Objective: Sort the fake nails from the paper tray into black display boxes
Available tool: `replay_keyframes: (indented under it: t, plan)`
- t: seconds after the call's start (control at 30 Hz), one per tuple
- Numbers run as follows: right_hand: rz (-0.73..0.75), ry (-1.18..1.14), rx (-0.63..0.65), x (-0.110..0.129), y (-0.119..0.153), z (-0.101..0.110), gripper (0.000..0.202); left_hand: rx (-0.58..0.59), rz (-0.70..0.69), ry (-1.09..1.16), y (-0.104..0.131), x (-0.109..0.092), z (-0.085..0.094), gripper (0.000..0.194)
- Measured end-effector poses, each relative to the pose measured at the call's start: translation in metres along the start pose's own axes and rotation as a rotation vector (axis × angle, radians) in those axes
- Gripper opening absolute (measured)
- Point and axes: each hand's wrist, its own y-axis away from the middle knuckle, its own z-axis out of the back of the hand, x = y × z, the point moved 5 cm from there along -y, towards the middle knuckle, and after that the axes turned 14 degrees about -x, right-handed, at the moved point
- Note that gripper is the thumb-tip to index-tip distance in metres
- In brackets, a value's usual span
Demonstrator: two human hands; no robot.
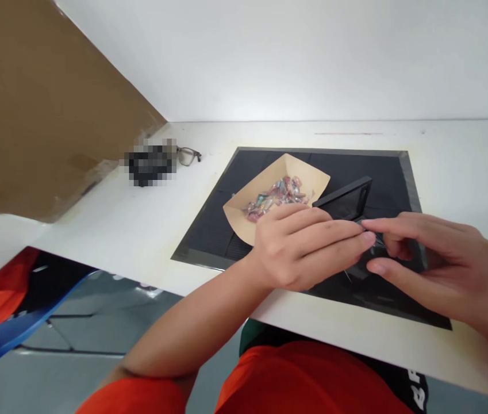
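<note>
My left hand (pixel 308 244) is above the black mat, fingers pressed together and pointing right. Its fingers are closed around something small that they mostly hide. Facing it is my right hand (pixel 446 261), its index finger stretched out to my left fingertips, its thumb apart below and the other fingers curled. No held thing shows clearly in it. Just behind the hands a black frame-like lid or case (pixel 344 200) stands tilted, its lower part covered by my left hand. Beside it sits a tan paper tray (pixel 244 201) with several small clear-wrapped colourful pieces (pixel 280 195).
The black mat (pixel 209 221) lies on a white table (pixel 140 230) against a white wall. Eyeglasses (pixel 188 156) and a pixelated dark object (pixel 151 165) lie at the left, near a brown panel (pixel 45 103). A blue chair edge (pixel 15 345) shows at lower left.
</note>
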Motion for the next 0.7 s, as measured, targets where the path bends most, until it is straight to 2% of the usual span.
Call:
replay_keyframes:
  t: [0.07, 0.13, 0.3, 0.5, 0.7]
  plan:
    - [-0.038, -0.016, 0.015, -0.003, -0.001, 0.0, 0.017, 0.084, 0.013, 0.002, -0.003, 0.0, 0.003, 0.006]
    - [-0.075, -0.028, 0.017, -0.005, -0.003, 0.001, 0.014, 0.118, 0.011, 0.003, -0.007, -0.001, 0.006, 0.005]
    - [-0.108, -0.098, 0.04, -0.006, -0.002, 0.001, 0.014, 0.077, -0.009, -0.048, -0.011, -0.003, 0.008, 0.011]
    - [-0.171, -0.032, -0.033, -0.005, 0.004, -0.001, 0.016, 0.078, 0.029, 0.0, -0.006, 0.002, 0.006, 0.004]
    - [-0.098, 0.015, 0.0, 0.007, -0.002, 0.001, 0.008, 0.02, 0.165, 0.086, -0.004, 0.003, 0.001, 0.029]
